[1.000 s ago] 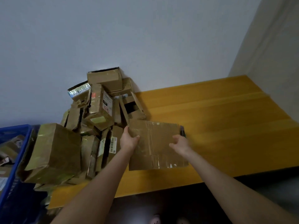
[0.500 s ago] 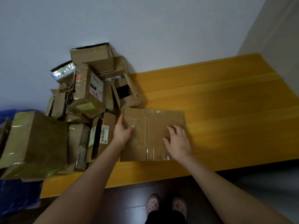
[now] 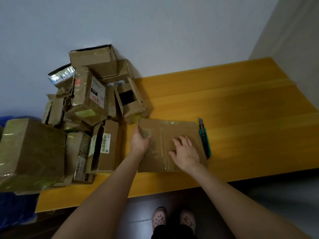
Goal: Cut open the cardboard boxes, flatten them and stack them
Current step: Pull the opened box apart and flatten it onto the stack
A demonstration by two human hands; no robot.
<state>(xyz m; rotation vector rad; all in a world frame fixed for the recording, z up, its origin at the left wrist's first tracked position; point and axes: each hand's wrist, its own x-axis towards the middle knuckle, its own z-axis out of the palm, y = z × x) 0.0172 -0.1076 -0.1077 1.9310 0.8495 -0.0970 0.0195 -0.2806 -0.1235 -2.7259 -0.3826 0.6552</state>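
Observation:
A flattened brown cardboard box (image 3: 177, 131) with clear tape down its middle lies flat on the yellow wooden table (image 3: 241, 107). My left hand (image 3: 140, 141) grips its left edge, thumb on top. My right hand (image 3: 185, 152) rests palm down on its right half with fingers spread. A green utility knife (image 3: 204, 138) lies on the table along the box's right edge, touched by neither hand. A heap of several taped, unflattened cardboard boxes (image 3: 89, 107) fills the left end of the table against the wall.
A large brown box (image 3: 32, 152) overhangs the table's left end above a blue bin (image 3: 15, 209). White walls close the back and the right corner. My feet in pink clogs (image 3: 172, 219) stand at the table's front edge.
The flattened box has gone from held up to lying flat on the table. My right hand has slid left on it, uncovering the knife beside its right edge. The camera has tilted down.

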